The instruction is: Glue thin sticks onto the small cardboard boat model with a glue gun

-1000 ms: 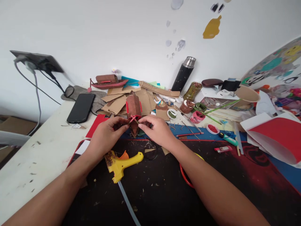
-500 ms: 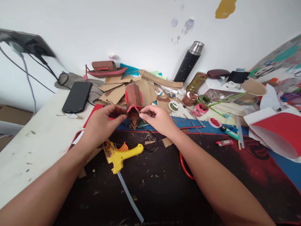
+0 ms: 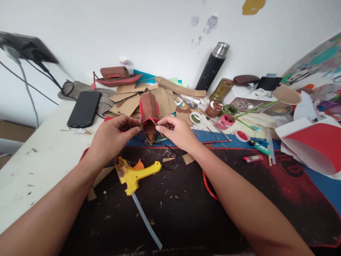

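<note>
A small brown model boat [image 3: 149, 107] with a rounded cabin and red side strips points its narrow, open end toward me. My left hand [image 3: 115, 133] is closed, thumb and fingers pinching the boat's left edge near the cabin opening. On the opposite side, my right hand [image 3: 176, 132] pinches a thin brown strip [image 3: 153, 122] at the opening's right edge; whether the strip is fixed to the boat I cannot tell. A yellow glue gun [image 3: 135, 174] lies on the dark mat below my hands, a long glue stick [image 3: 146, 220] sticking out of it.
Cardboard scraps [image 3: 128, 103] and a finished-looking model boat [image 3: 117, 76] lie behind. A phone [image 3: 84, 109] rests at left. Paint pots [image 3: 226, 121], a black thermos [image 3: 212, 67], a cutter [image 3: 259, 147] and a lighter [image 3: 252, 158] are to the right. A red handle [image 3: 209, 186] shows beside my right forearm.
The strip in my right fingers now slants across the cabin opening, where a peaked shape showed before. Both hands stay at the boat; the whole view has shifted slightly.
</note>
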